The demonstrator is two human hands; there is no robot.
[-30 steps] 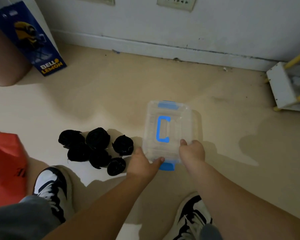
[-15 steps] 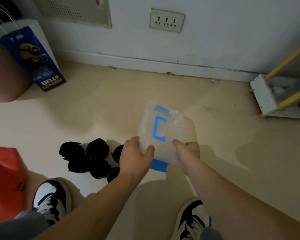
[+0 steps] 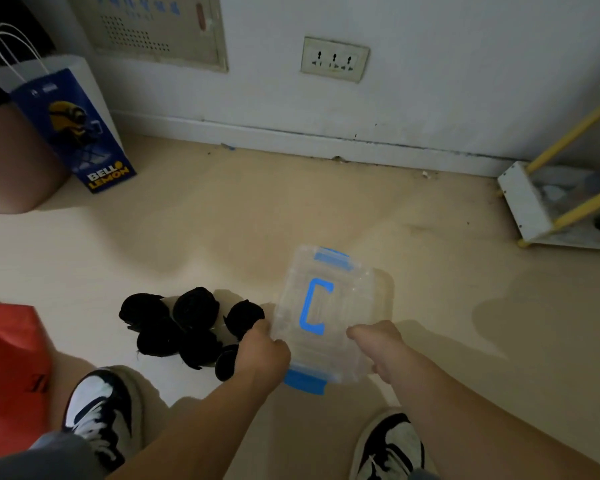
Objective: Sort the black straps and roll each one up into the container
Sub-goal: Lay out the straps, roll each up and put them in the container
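Note:
A clear plastic container (image 3: 357, 299) with blue clips and a blue handle on its closed lid sits tilted just above the beige floor. My left hand (image 3: 260, 355) grips its near left edge. My right hand (image 3: 378, 342) grips its near right edge. Several rolled black straps (image 3: 194, 306) lie in a heap on the floor, directly left of the container and beside my left hand.
My two sneakers (image 3: 97, 407) stand at the bottom. A red bag (image 3: 7, 368) lies at the left edge. A blue paper bag (image 3: 73, 129) leans by the wall at back left. A white rack with yellow bars (image 3: 551, 199) stands at the right.
Both hands lifted the container off the floor and tilted it. My view has tipped up toward the wall, showing the socket.

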